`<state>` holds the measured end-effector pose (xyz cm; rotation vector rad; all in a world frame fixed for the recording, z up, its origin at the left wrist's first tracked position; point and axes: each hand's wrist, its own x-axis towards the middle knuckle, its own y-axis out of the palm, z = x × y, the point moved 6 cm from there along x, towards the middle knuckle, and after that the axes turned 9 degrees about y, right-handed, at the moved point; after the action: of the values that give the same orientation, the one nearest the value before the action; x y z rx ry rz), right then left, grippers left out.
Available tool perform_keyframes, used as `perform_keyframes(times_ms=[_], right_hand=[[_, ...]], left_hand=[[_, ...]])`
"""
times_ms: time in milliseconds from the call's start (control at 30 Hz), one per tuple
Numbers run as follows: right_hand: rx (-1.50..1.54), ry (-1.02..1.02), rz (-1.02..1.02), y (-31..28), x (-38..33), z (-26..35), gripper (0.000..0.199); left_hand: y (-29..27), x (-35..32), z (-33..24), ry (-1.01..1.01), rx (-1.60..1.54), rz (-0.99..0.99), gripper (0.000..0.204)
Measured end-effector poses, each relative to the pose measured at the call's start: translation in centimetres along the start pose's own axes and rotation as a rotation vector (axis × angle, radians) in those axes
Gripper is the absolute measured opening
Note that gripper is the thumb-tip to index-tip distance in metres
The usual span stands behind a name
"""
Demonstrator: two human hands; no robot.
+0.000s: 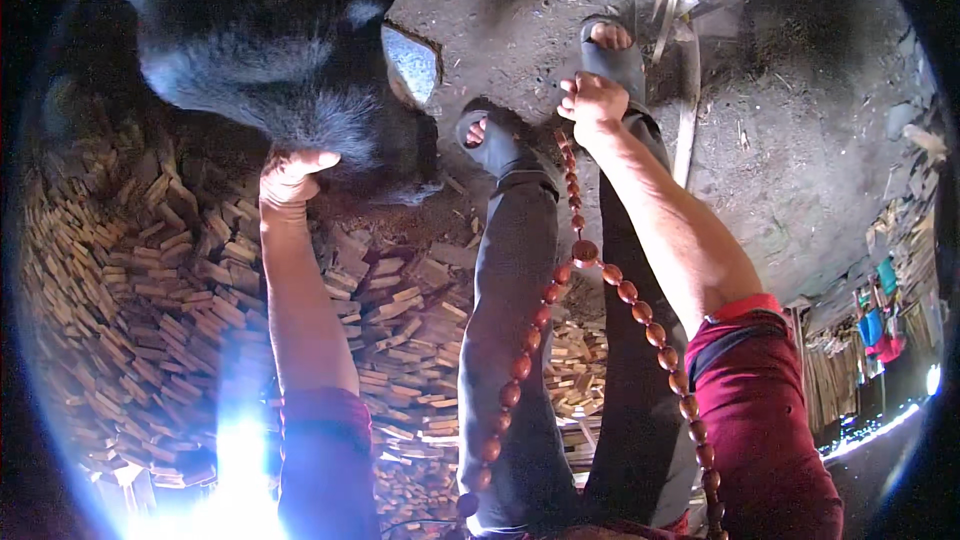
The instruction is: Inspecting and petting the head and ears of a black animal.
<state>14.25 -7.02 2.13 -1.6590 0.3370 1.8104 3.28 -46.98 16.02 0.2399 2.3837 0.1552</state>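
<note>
A: How many hands show?

B: Two, both the person's own: a left hand (pixel 290 178) and a right hand (pixel 592 100), each on a bare forearm with a dark red sleeve.

A: Feet?

B: Two, each in a dark open-toed sandal: a left sandal (pixel 492 140) and a right sandal (pixel 612 52).

A: Animals?

B: One dark furry animal (pixel 265 60), with one pale-lined ear (pixel 412 64) showing.

A: Necklaces?

B: One string of brown beads (pixel 590 260); its beads are too many to count surely.

A: And the wood?

B: One big heap of split wood pieces (pixel 130 290), far too many to count.
</note>
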Motion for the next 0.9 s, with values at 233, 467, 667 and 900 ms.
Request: perform_keyframes(times_ms=[233,467,667,900], right_hand=[[-0.201,-0.206,0.04,-4.4,-6.6,2.8,0.021],[-0.283,-0.334,-0.044,-10.4,-11.3,10.4,0.03],[-0.412,-0.339,-0.033,-11.4,-12.0,12.1,0.028],[-0.554,-0.39,0.037,-9.2,-14.6,11.7,0.027]], left_hand=[[3.6,0.4,-2.5,0.017,-0.003,-0.021,0.086],[6.2,0.7,-4.3,-0.002,-0.014,-0.048,0.087],[5.2,0.5,-3.3,-0.073,0.034,-0.053,0.093],[4.6,0.0,-3.2,-0.138,0.098,-0.049,0.099]])
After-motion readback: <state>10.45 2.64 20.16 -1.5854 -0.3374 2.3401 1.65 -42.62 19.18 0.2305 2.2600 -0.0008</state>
